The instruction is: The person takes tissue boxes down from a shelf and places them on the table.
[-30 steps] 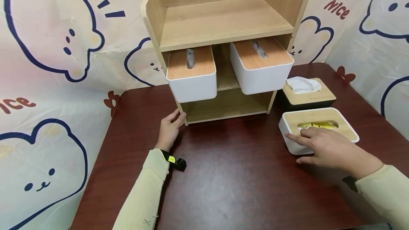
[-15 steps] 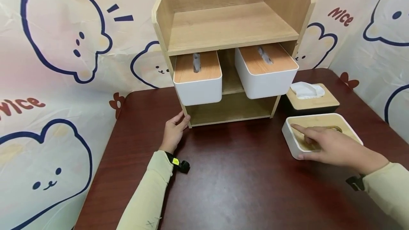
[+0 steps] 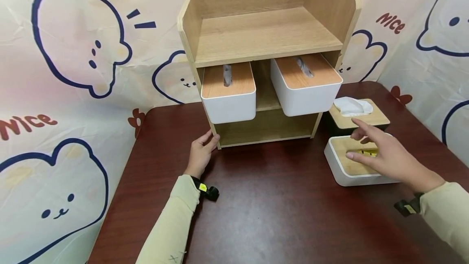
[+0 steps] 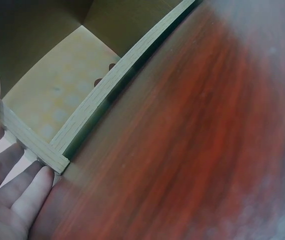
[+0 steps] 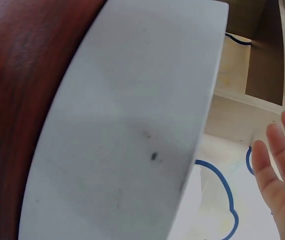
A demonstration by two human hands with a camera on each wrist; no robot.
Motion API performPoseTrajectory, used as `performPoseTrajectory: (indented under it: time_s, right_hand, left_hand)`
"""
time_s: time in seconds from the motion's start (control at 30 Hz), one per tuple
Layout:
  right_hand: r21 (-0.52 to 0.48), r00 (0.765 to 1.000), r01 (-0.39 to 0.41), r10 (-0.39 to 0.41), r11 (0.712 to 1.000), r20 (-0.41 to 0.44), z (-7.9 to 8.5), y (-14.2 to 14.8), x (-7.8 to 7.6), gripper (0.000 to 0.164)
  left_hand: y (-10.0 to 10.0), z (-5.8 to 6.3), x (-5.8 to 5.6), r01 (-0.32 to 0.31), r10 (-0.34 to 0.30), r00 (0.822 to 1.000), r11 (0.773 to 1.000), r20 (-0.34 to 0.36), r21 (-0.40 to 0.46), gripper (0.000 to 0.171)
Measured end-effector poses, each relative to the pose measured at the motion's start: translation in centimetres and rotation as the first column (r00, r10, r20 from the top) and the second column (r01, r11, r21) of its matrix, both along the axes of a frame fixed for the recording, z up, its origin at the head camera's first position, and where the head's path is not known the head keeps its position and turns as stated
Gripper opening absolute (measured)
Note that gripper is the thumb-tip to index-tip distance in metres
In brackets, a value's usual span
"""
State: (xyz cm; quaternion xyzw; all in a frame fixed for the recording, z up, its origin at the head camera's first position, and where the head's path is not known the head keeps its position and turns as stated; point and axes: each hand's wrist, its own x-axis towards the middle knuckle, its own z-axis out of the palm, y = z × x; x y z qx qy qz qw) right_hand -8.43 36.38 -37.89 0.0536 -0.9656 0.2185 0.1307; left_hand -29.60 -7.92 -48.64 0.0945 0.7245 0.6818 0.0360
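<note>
A light wooden desktop shelf [image 3: 264, 31] stands at the back of the table. My left hand [image 3: 199, 156] holds the lower front end of its left side panel; in the left wrist view the thumb lies on the inner side and the fingers [image 4: 35, 192] on the outer side. At the right sits a white tissue box [image 3: 349, 178] with a bamboo lid, something yellow showing in its slot. Over that lid my right hand [image 3: 388, 156] hovers with thumb and fingers apart, holding nothing. Its white side wall [image 5: 122, 110] fills much of the right wrist view.
Two white boxes with wooden lids, a left one [image 3: 229, 109] and a right one [image 3: 315, 95], jut from the shelf's middle level. A black tissue box [image 3: 377, 119] with a white tissue stands behind the white tissue box. Cartoon-printed cloth [image 3: 110, 133] hangs around the table [image 3: 256, 207].
My right hand has risen off the white tissue box and moved toward its far side, its thumb and fingers spreading. My left hand stays on the shelf panel. The head view has shifted slightly.
</note>
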Motion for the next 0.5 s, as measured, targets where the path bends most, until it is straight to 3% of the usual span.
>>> performPoseTrajectory:
  time_s: [0.27, 0.5]
  right_hand:
    - [-0.22, 0.999, 0.013, -0.024, 0.976, -0.048, 0.6, 0.5, -1.9, 0.085]
    - [-0.307, 0.998, 0.003, -0.02, 0.952, -0.053, 1.0, 0.5, -3.5, 0.081]
  left_hand:
    - [-0.2, 0.2, -0.3, 0.018, -0.017, 1.0, 1.0, 0.022, -0.014, 0.058]
    - [-0.2, 0.2, -0.2, 0.013, -0.012, 0.999, 0.999, 0.037, -0.029, 0.058]
